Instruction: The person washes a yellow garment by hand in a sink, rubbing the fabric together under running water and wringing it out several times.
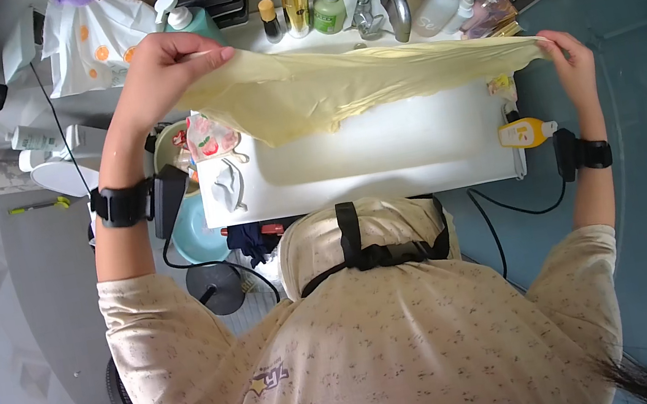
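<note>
A pale yellow cloth, apparently damp and creased, is stretched sideways above the white sink basin. My left hand pinches its left end between thumb and fingers, higher up and nearer the camera. At the right, my right hand grips the other end. The cloth sags lowest near its left part and hides the back of the basin. Black straps with small dark devices are around both forearms.
Behind the basin stand a chrome faucet, a green jar and several pump bottles. A yellow bottle lies on the right rim. On the left rim is a grey-white cloth item; below sits a blue basin.
</note>
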`<state>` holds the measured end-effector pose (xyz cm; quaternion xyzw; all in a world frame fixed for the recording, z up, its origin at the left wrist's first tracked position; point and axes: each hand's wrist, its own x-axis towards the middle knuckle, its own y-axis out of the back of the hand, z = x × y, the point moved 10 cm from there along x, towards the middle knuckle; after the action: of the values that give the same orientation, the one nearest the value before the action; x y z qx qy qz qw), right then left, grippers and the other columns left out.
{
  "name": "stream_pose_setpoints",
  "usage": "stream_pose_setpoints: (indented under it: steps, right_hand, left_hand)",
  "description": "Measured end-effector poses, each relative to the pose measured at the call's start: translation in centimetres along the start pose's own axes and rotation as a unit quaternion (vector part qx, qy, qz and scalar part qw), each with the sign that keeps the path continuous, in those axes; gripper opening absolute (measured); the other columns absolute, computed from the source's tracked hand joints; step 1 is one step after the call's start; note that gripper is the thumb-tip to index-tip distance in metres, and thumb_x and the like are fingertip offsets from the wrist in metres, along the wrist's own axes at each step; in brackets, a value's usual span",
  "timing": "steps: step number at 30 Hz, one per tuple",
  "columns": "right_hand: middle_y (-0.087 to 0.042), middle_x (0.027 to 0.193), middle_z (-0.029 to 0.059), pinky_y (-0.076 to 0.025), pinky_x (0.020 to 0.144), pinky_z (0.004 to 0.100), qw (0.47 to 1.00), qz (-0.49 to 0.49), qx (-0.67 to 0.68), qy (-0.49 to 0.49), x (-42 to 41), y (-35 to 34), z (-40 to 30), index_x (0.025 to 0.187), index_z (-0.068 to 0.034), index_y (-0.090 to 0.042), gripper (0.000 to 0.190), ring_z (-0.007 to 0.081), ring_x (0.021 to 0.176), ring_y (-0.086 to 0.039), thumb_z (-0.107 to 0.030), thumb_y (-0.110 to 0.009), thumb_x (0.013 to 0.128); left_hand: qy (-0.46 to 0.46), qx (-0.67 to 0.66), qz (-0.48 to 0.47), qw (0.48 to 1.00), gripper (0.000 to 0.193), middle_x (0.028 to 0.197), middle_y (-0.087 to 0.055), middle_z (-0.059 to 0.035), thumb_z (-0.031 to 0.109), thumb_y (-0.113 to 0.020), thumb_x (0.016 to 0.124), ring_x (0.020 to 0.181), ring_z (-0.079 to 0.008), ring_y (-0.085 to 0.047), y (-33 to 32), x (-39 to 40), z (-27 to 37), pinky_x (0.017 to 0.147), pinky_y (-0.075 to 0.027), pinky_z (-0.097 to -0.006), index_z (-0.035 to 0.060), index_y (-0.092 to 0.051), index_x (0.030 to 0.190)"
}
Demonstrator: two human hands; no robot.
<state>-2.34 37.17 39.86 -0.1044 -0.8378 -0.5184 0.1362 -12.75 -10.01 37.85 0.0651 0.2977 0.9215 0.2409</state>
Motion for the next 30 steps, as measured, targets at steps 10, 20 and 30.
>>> stream_pose_setpoints:
  steps: [10,20,30]
  right_hand:
    - [-0.064,0.083,0.0110,-0.045,0.070,0.0299,0.992,-0.096,0.020,-0.077,-9.7,-5.2,1.9,0.090,-0.001,-0.065,0.012,0.0233,0.076,-0.059,-0.008,-0.063,0.080]
    - [-0.061,0.073,0.0118,-0.045,0.063,0.0294,0.963,-0.180,0.108,-0.167,-13.2,-13.3,4.0,0.083,0.002,-0.061,0.014,0.0218,0.068,-0.058,-0.012,-0.063,0.081]
    - [-0.063,0.076,0.0135,-0.046,0.070,0.0378,0.979,-0.184,0.021,-0.086,-8.3,-25.5,8.2,0.086,-0.004,-0.062,0.014,0.0283,0.075,-0.061,-0.017,-0.060,0.080]
  left_hand:
    - [0.080,-0.083,-0.093,0.989,0.014,0.069,-0.064,-0.0022,0.011,-0.070,0.079,0.062,-0.0034,-0.052,-8.2,-7.3,-5.0,0.056,-0.043,-0.0207,-0.0013,-0.069,0.085]
    - [0.128,0.033,-0.148,0.980,0.021,0.060,-0.058,-0.0039,0.012,-0.075,0.069,0.054,-0.0066,-0.053,-14.2,-8.4,-10.3,0.050,-0.042,-0.0223,-0.0013,-0.064,0.081]
    - [0.062,0.357,-0.085,0.928,0.024,0.080,-0.061,-0.0083,0.018,-0.066,0.069,0.078,-0.0247,-0.061,-18.8,0.1,-18.0,0.064,-0.048,-0.0356,0.0083,-0.063,0.091]
